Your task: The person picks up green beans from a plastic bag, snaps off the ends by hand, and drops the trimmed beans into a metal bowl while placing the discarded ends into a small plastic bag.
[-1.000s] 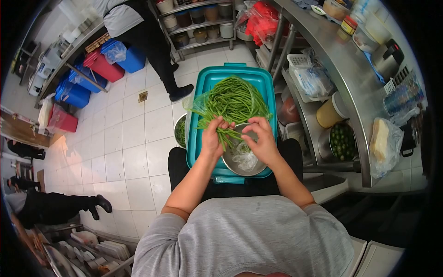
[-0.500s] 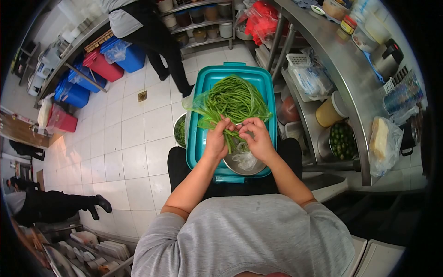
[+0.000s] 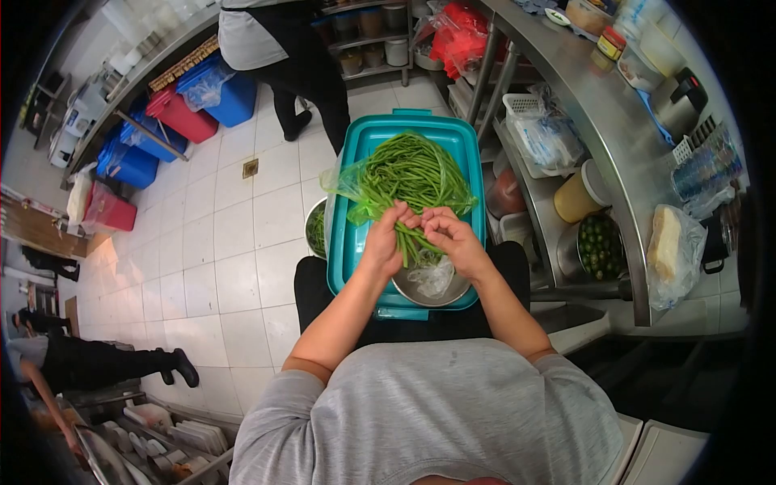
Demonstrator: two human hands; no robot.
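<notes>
A big heap of long, thin green beans [image 3: 408, 170] lies in a thin green plastic bag [image 3: 347, 184] on a teal plastic lid or tray [image 3: 343, 250] across my lap. My left hand [image 3: 390, 234] is closed around a small bunch of green beans, their ends sticking out below it. Right beside it, my right hand [image 3: 451, 236] pinches at a green bean, its fingertips close to the left ones; the pinched part is mostly hidden. Under my hands sits a metal bowl [image 3: 444, 301] with crumpled clear plastic [image 3: 432, 277] in it.
Left of the tray is another metal bowl [image 3: 310, 212] holding green pieces. A steel table [image 3: 566, 65] with shelves runs along the right, with a bowl of small green fruit [image 3: 600, 246]. A person [image 3: 299, 73] stands ahead; another person [image 3: 89, 360] is at the left.
My right hand has shifted slightly and its fingertips are closer to my left hand. The person ahead has moved to the right. The person at the left has an arm stretched out.
</notes>
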